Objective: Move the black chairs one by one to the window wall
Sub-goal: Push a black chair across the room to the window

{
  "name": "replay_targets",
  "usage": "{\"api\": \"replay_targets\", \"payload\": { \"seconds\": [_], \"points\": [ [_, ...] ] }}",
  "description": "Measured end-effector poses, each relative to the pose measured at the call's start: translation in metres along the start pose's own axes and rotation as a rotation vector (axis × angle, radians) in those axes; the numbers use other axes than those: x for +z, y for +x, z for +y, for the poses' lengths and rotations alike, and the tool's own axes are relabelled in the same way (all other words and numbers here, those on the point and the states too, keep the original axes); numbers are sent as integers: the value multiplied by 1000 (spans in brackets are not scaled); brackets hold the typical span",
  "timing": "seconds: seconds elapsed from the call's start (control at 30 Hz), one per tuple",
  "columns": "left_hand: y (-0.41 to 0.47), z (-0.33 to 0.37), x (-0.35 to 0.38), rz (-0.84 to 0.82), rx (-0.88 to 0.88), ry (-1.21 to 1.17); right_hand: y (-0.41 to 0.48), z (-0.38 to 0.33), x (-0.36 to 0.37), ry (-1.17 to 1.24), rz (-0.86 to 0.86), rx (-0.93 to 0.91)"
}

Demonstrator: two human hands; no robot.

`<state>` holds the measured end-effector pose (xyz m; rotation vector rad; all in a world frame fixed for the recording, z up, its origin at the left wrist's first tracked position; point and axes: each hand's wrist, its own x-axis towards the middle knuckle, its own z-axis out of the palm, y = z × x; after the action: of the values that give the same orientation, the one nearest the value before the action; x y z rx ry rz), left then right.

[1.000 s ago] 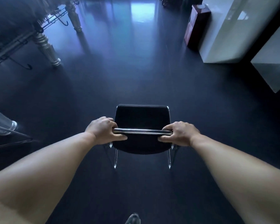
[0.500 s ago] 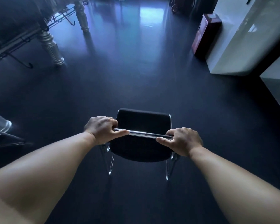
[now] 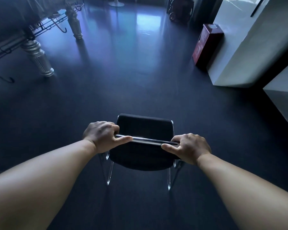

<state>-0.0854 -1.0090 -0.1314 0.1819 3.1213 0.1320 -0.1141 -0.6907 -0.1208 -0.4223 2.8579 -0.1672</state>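
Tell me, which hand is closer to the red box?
Right. The right hand grips the chair at the side toward the red box; the left hand grips the opposite side, farther away.

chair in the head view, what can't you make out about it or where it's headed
All in the head view:
- Chair: front legs hidden under its seat; too dark to tell whether the rear legs touch the floor.
- Left hand and right hand: fingertips hidden, curled round the chair's top bar.
- Window wall: cut off by the top edge; only glare on the floor shows.
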Motion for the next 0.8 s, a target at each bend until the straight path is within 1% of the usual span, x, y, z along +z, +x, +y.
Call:
{"api": "replay_targets", "payload": {
  "seconds": [0.27,0.4,0.5,0.8],
  "points": [
    [71,-27,-1,29,31,14,70,2,-15,-28,6,25],
    [108,-34,-1,-4,21,15,103,10,-26,-32,8,30],
    [137,-38,-1,-27,18,31,130,18,-31,-32,42,20],
    [242,-56,-2,-12,3,50,234,43,-58,-29,63,-4]
  ]
}}
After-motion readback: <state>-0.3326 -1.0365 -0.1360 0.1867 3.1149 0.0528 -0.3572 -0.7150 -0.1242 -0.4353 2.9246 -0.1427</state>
